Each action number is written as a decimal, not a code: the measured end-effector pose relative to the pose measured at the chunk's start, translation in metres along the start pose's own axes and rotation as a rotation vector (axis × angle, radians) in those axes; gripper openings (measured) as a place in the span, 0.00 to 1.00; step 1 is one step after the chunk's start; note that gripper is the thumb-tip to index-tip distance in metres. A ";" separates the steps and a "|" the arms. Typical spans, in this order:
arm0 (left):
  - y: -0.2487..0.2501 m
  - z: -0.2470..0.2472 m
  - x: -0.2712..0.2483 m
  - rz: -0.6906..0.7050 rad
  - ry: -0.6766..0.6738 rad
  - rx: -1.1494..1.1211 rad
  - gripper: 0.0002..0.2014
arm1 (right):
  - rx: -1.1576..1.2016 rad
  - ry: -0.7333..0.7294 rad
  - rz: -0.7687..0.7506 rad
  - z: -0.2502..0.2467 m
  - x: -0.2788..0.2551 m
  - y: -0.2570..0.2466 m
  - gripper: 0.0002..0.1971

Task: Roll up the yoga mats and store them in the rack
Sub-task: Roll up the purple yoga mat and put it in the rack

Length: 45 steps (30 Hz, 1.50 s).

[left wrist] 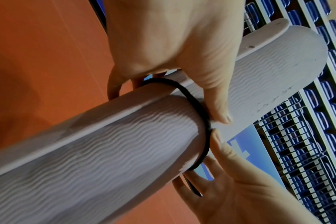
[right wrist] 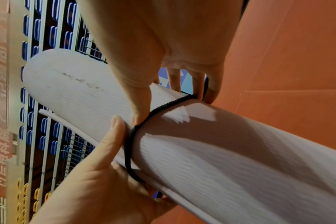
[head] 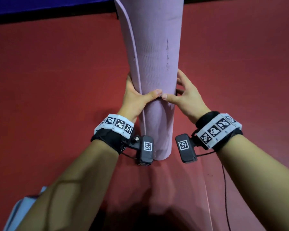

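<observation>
A rolled lilac yoga mat [head: 153, 55] stands on end on the red floor [head: 57, 80]; its outer flap [head: 128, 39] gapes a little on the left side. A black elastic band [left wrist: 197, 109] circles the roll at mid height. My left hand [head: 137, 95] wraps the roll from the left, its thumb pressed against the band on the front. My right hand [head: 183, 95] reaches round from the right, thumb tip meeting the left thumb and the fingers hooked in the band [right wrist: 128, 145] at the far side. The back of the roll is hidden.
A blue surface [head: 40, 5] lies beyond a dark strip at the far edge of the floor. The wrist views show a wire rack [left wrist: 297, 136] and rows of blue seats behind it. A thin black cable [head: 225, 189] hangs by my right forearm.
</observation>
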<state>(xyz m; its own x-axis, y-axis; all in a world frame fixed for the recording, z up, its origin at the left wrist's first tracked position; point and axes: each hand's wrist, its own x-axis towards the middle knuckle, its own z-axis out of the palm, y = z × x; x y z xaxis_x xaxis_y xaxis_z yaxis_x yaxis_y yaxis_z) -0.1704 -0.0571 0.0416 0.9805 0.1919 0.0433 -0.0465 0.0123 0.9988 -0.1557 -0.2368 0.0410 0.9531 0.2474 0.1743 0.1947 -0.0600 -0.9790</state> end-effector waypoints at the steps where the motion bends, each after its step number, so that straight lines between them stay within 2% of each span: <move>1: 0.014 0.002 0.001 -0.008 -0.002 -0.002 0.49 | 0.010 0.000 0.007 -0.003 0.003 -0.012 0.43; 4: 0.079 0.008 0.007 -0.043 -0.014 0.016 0.50 | 0.048 -0.002 0.060 -0.015 0.018 -0.072 0.45; 7: 0.170 0.018 0.017 -0.074 -0.037 0.049 0.52 | 0.083 0.006 0.104 -0.034 0.035 -0.159 0.45; 12: 0.377 0.049 0.042 -0.101 -0.031 0.111 0.58 | -0.014 -0.053 0.111 -0.090 0.089 -0.353 0.44; 15: 0.509 0.069 0.055 -0.116 -0.026 0.178 0.63 | -0.077 -0.086 0.103 -0.131 0.124 -0.476 0.49; 18: 0.621 0.089 0.075 -0.103 -0.056 0.239 0.56 | -0.089 -0.076 0.086 -0.164 0.154 -0.577 0.49; 21: 0.705 0.107 0.096 -0.033 -0.024 0.340 0.46 | -0.008 -0.040 0.055 -0.186 0.181 -0.651 0.41; 23: 0.742 0.116 0.107 0.029 -0.019 0.350 0.40 | 0.012 0.006 0.074 -0.199 0.204 -0.685 0.35; 25: 0.765 0.124 0.120 0.066 -0.021 0.298 0.35 | -0.013 0.014 0.107 -0.208 0.227 -0.712 0.39; 27: 0.778 0.125 0.134 0.098 -0.049 0.232 0.41 | -0.036 0.018 0.128 -0.212 0.248 -0.725 0.45; 29: 0.787 0.120 0.158 0.136 -0.060 0.225 0.47 | -0.051 0.013 0.070 -0.212 0.275 -0.730 0.46; 31: 0.794 0.113 0.187 0.133 -0.064 0.206 0.49 | -0.118 -0.027 0.014 -0.208 0.304 -0.736 0.47; 34: 0.793 0.093 0.245 0.101 -0.072 0.159 0.48 | -0.183 -0.069 -0.031 -0.194 0.361 -0.743 0.39; 36: 0.796 0.079 0.291 0.090 -0.091 0.132 0.44 | -0.196 -0.050 -0.003 -0.185 0.401 -0.746 0.37; 39: 0.814 0.060 0.361 0.074 -0.145 0.162 0.36 | -0.234 0.013 0.082 -0.170 0.467 -0.745 0.42; 43: 0.847 0.039 0.449 0.073 -0.283 0.215 0.37 | -0.292 0.018 0.088 -0.159 0.551 -0.743 0.53; 45: 0.858 0.034 0.492 0.069 -0.311 0.241 0.36 | -0.235 0.012 0.095 -0.155 0.593 -0.743 0.52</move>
<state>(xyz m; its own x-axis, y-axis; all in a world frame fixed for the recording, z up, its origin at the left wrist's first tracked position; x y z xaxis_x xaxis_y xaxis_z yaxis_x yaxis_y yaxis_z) 0.2785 0.0145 0.9204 0.9894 -0.1226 0.0780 -0.1046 -0.2278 0.9681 0.3010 -0.1956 0.8883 0.9721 0.2184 0.0857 0.1516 -0.3057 -0.9400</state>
